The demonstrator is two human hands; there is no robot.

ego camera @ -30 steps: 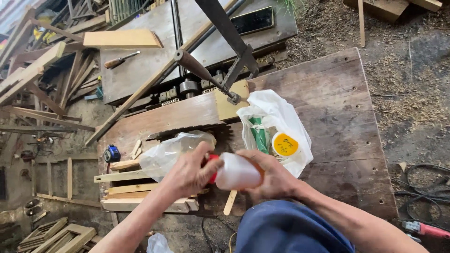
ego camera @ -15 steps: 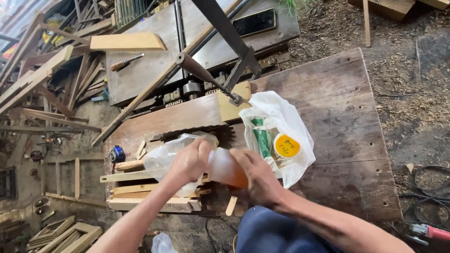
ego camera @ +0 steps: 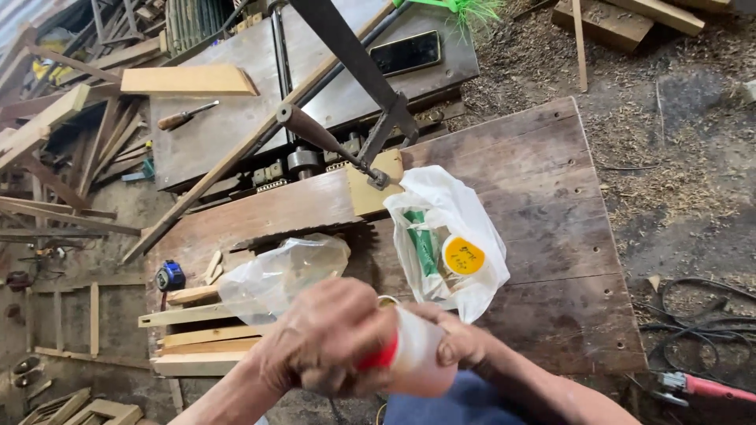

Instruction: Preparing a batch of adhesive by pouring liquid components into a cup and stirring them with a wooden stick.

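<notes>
While I look down from the head camera, the broad weathered wooden plank counter point(ego camera: 504, 181) fills the middle, set low over sawdust-strewn ground so everything stays in arm's reach. Behind it sits a grey metal woodworking machine point(ego camera: 236, 118) with a pale wood block point(ego camera: 185, 80) and a wooden-handled screwdriver point(ego camera: 186, 116) parked on its flat top, out of the way. On the counter, a white plastic bag point(ego camera: 453, 236) lies open, showing a green tube point(ego camera: 424, 242) and a round yellow lid point(ego camera: 463, 256). Left of it, a crumpled clear plastic bag point(ego camera: 279, 275) rests over a stack of pale wood strips point(ego camera: 193, 338), with a small blue tape measure point(ego camera: 170, 276) just beside. Now the hands: my left hand point(ego camera: 323, 346) is wrapped over the red cap end of a white plastic squeeze bottle point(ego camera: 413, 354), grip closed around it, while my right hand point(ego camera: 465, 346) clamps the bottle's body. Bottle's held close over my lap, at the counter's near edge, braced from both sides, I judge to steady it.
</notes>
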